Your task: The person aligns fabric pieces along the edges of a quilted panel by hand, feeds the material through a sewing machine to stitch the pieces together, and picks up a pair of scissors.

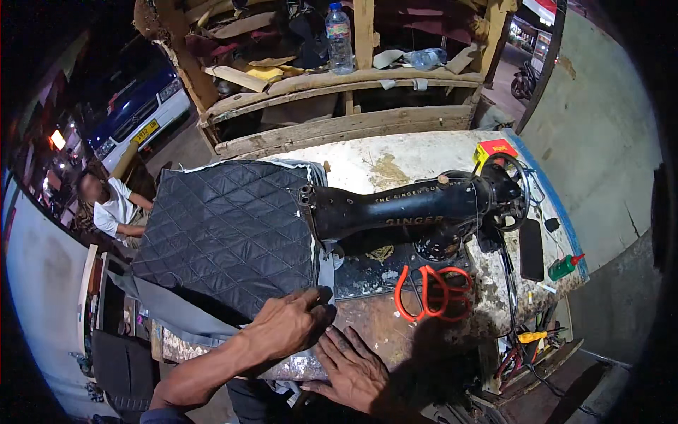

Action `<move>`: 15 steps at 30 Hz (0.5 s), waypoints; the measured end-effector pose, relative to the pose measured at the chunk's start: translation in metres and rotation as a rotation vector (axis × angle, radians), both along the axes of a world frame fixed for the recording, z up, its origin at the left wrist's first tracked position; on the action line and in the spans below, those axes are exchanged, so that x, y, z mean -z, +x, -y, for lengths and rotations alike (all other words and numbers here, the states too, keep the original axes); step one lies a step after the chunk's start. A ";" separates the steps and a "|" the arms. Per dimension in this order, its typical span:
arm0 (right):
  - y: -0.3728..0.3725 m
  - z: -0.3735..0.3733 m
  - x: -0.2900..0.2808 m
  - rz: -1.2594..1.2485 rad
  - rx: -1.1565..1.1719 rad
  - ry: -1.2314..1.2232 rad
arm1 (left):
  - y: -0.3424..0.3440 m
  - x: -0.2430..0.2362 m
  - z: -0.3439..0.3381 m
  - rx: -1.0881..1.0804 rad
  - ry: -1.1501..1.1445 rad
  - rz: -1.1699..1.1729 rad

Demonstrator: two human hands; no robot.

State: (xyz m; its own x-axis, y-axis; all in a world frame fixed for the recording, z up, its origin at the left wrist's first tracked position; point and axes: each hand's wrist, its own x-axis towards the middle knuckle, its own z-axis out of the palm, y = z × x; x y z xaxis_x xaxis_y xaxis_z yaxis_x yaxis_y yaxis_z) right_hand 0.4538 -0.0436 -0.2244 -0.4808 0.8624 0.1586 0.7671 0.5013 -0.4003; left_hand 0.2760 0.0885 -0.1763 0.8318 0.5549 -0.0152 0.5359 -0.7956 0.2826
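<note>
A black quilted fabric piece (226, 233) with a pale edge strip lies left of the black sewing machine (395, 208), its right edge running under the machine's needle end. My left hand (293, 319) is closed at the near right corner of this fabric, the fingers bent down on its edge. What is under the fingertips is partly hidden. Just to the right, my right hand (353, 371) lies on the worn table with its fingers stretched out, close to the left fingers. A grey layer (183, 311) hangs below the quilted piece on the near side.
Orange-handled scissors (432, 293) lie right of my hands. Further right are a phone (531, 249), a green bottle (565, 266) and a yellow-handled screwdriver (533, 337). A wooden shelf (339, 124) with a water bottle (340, 42) stands behind. A seated person (120, 212) is at left.
</note>
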 end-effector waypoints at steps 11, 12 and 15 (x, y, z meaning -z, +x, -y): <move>-0.003 0.005 0.005 0.044 0.035 0.030 | 0.004 -0.010 0.006 -0.066 0.025 -0.079; -0.004 0.006 0.005 0.042 0.033 0.029 | 0.005 -0.011 0.006 -0.068 0.024 -0.081; -0.002 0.005 0.005 0.051 0.040 0.052 | 0.012 -0.015 -0.002 -0.146 -0.255 -0.162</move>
